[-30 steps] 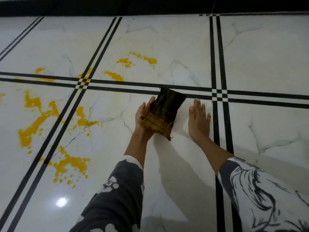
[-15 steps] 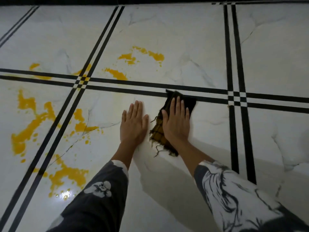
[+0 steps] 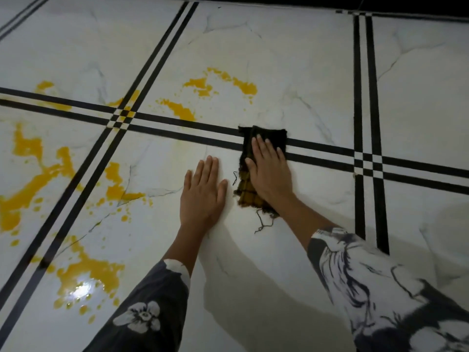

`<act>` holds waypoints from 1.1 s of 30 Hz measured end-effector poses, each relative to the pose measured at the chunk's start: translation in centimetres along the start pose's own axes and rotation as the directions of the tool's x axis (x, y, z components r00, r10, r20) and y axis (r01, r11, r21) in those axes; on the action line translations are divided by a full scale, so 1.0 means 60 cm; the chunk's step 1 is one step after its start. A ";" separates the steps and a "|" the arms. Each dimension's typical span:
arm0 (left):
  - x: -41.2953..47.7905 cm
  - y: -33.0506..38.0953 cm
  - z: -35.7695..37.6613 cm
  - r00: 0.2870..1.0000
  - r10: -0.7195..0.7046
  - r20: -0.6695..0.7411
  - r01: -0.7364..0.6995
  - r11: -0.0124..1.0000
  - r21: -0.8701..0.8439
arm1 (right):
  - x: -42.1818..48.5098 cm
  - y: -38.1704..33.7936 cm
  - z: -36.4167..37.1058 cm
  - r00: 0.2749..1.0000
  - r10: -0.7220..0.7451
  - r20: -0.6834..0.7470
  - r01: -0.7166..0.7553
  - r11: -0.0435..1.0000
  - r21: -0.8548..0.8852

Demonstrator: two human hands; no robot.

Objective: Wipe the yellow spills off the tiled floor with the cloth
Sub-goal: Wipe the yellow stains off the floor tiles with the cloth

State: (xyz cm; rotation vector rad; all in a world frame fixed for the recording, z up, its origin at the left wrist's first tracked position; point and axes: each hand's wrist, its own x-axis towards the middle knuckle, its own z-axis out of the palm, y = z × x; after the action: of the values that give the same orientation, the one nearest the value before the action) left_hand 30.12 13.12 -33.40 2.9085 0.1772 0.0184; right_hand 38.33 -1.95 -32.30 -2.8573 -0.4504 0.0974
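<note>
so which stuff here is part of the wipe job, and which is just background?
Job:
- cloth, under the right hand
- yellow spills, all to its left
- tiled floor

Background:
- left hand, flat on bare tile
- black tile stripes
- dark wall base

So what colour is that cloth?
Cloth: dark, nearly black, with a yellowish checked end; head view.

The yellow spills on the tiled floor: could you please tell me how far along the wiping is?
Done: nothing clearly; no wiped patch can be told. In hand: the right hand presses the cloth flat across the black tile lines, clear of any yellow, while the left hand rests flat on the floor beside it. Left: the yellow spills, spread over several tiles on the left, look untouched.
</note>
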 end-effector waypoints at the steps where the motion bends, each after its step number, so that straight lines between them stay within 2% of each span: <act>1: -0.001 0.000 -0.001 1.000 -0.002 0.008 0.002 1.000 0.001 | -0.032 -0.015 0.006 0.995 -0.097 0.021 0.097 0.995 0.016; 3: -0.001 0.001 -0.001 1.000 -0.005 0.005 0.005 1.000 0.008 | -0.070 -0.025 0.009 0.946 -0.310 0.092 0.310 0.951 0.015; 4: -0.002 0.001 -0.001 1.000 -0.005 0.002 0.005 1.000 0.006 | -0.055 -0.016 0.003 0.924 -0.363 0.121 0.367 0.930 -0.007; 5: -0.001 0.000 -0.002 1.000 -0.002 0.009 0.002 1.000 0.000 | -0.027 -0.003 -0.004 0.928 -0.352 0.126 0.359 0.932 -0.043; 7: -0.002 0.000 -0.001 1.000 0.000 0.016 0.000 1.000 -0.010 | 0.027 0.031 -0.015 0.978 -0.191 0.083 0.199 0.976 -0.091; 9: -0.002 -0.001 -0.003 1.000 0.003 0.009 -0.003 1.000 -0.024 | 0.044 0.076 -0.022 0.999 -0.020 0.047 0.024 0.997 -0.074; 13: -0.003 0.000 -0.006 1.000 -0.002 0.011 0.003 0.999 -0.032 | -0.053 0.169 -0.040 0.984 0.175 -0.024 -0.176 0.983 -0.044; 16: -0.001 0.002 -0.008 1.000 -0.008 0.016 0.009 1.000 -0.018 | -0.141 0.165 -0.044 0.944 0.328 -0.038 -0.328 0.945 -0.011; 18: -0.002 0.005 -0.009 1.000 -0.017 0.022 0.018 1.000 -0.015 | -0.187 0.110 -0.032 0.958 0.286 -0.023 -0.286 0.958 -0.004; 21: -0.005 0.006 -0.010 1.000 -0.013 0.023 0.013 1.000 -0.021 | -0.222 0.023 -0.007 0.994 0.107 0.017 -0.107 0.994 0.014; 26: -0.004 0.005 -0.012 1.000 -0.012 0.023 0.013 1.000 -0.027 | -0.121 0.021 -0.007 0.998 -0.042 0.048 0.042 0.999 0.000; 30: -0.001 0.010 -0.016 0.999 -0.023 0.021 0.024 0.998 -0.051 | -0.034 0.006 -0.005 1.000 0.002 0.030 -0.002 1.000 0.003; 33: 0.042 0.001 -0.029 0.987 -0.153 -0.041 0.146 0.981 -0.128 | 0.015 -0.025 -0.001 0.998 0.051 0.037 -0.053 0.998 0.032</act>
State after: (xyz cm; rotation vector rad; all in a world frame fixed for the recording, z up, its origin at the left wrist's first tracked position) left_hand 32.57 13.74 -31.69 2.7639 0.3885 0.0755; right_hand 38.75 -0.27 -31.88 -2.8397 -0.3780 0.1650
